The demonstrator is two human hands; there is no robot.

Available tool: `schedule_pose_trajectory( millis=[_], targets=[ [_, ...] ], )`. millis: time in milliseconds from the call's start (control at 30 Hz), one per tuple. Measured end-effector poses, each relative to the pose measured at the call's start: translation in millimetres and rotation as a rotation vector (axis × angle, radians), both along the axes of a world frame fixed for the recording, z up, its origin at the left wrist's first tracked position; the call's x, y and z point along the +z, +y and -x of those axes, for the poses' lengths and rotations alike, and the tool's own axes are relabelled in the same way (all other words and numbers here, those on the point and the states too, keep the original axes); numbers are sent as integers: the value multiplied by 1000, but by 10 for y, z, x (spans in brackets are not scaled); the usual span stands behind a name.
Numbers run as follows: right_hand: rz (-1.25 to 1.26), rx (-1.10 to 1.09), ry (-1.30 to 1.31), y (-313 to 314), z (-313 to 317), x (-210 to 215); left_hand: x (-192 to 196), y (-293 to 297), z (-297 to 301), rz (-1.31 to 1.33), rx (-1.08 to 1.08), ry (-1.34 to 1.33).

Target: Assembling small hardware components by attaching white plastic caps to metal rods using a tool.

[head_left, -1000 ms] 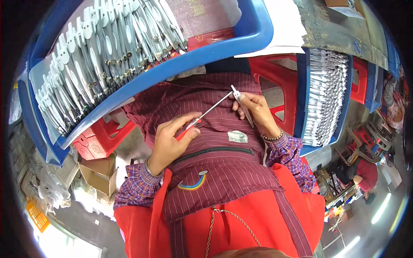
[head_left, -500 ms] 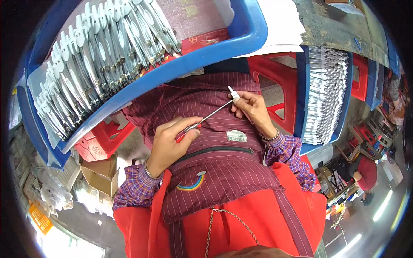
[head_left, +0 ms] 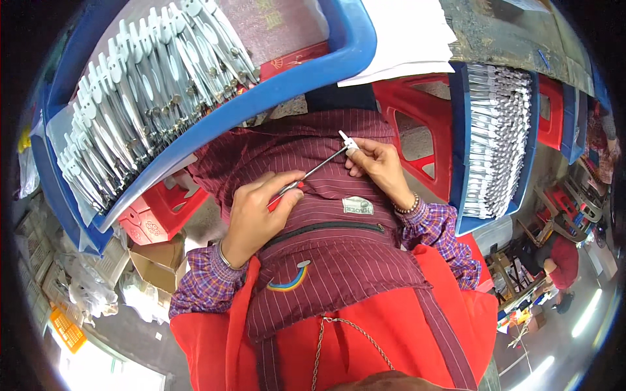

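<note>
Above my lap, my left hand (head_left: 259, 207) is closed round a slim metal rod (head_left: 326, 161). A bit of red shows between its thumb and fingers; whether that is a handle of the rod or a separate thing, I cannot tell. The rod slants up to the right and meets a small white piece with a narrow tip (head_left: 349, 141). My right hand (head_left: 378, 165) pinches this white piece between thumb and fingers. At the upper left, a blue tray (head_left: 261, 98) holds rows of slim metal pieces (head_left: 150, 85) with pale flat ends.
A second blue tray (head_left: 459, 150) at the right is packed with similar pieces. Red plastic stools (head_left: 417, 107) stand beneath the trays. White paper sheets (head_left: 404, 39) lie at the top. An open cardboard box (head_left: 156, 260) is at the left; another person (head_left: 562, 260) is at the far right.
My right hand and the white piece have shifted slightly left. The left hand keeps its grip on the rod, nearly in place. The view has turned a little, so the trays appear moved.
</note>
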State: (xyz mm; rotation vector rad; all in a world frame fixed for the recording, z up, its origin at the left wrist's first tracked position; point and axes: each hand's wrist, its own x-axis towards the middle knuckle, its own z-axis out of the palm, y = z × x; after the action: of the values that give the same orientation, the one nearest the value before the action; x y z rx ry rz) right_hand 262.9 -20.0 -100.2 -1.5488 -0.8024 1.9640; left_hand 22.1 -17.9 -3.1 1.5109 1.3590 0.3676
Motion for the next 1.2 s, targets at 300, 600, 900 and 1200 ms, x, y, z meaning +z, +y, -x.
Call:
schedule_pose_trajectory(
  millis=[300,600,900,1200],
  targets=[
    [-205,100,-233,0,70,2,82,264,-106,-20,-109,124],
    [-217,61,-238,-30,108,11,-4,450,27,594,112,-78],
    [-351,149,-358,-22,117,-103,4,544,-110,1130,262,-131],
    [-491,179,-444,-29,135,-136,-31,404,-92,-1,-382,296]
  ],
)
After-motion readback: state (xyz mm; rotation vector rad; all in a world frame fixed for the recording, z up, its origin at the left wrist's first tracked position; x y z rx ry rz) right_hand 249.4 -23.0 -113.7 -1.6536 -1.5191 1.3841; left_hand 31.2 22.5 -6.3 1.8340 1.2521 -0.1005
